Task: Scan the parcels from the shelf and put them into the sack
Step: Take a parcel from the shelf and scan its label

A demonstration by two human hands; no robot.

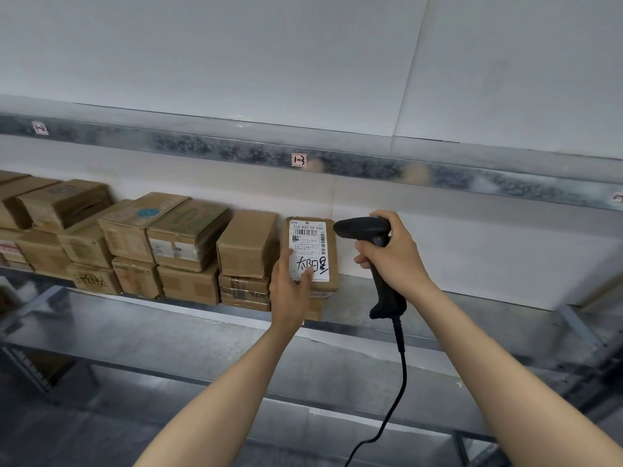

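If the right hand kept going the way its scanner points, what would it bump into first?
Probably the labelled parcel that the left hand holds: the scanner in the right hand points left at its upper right edge, very close, though depth is unclear.

Your barcode scanner (362,227) is black; your parcel (332,264) is brown cardboard, its white label (308,244) striped with black barcode and black handwriting; the shelf beam (202,144) overhead shows mottled grey.
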